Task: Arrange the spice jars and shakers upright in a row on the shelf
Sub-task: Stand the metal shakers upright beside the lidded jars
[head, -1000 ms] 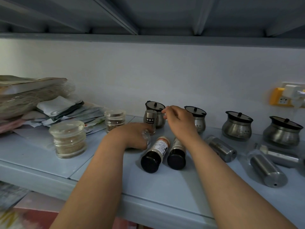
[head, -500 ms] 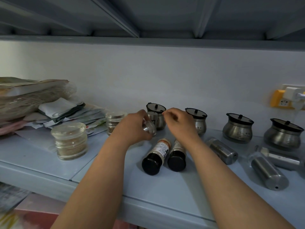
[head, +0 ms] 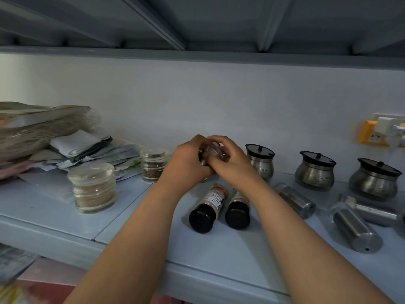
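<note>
Now holding a small shaker (head: pixel 211 152) with both hands: left hand (head: pixel 186 164) wrapped round the steel body, right hand (head: pixel 230 164) curled over the clear cap. Pressed close together at this moment, while half a second before kept a little apart, and a second before lower, nearer to the shelf (head: pixel 219 251). Lifted just above the shelf now, in front of the back wall, and covering one pot that showed earlier.

Lying flat under the wrists, side by side: a labelled bottle (head: pixel 208 205) and a second bottle (head: pixel 237 208), both dark with glossy black round caps. Lying also, more to the right: smooth steel shakers (head: pixel 355 227) of cylinder shape, with brushed surface. Standing behind: round-bellied steel pots (head: pixel 314 172) with black lids and small knobs. Standing at left: a big glass jar (head: pixel 94 187) and a small glass jar (head: pixel 153 164), ribbed, with thick clear lids and brown powder inside, beside a loose pile of paper packets (head: pixel 43 132).
</note>
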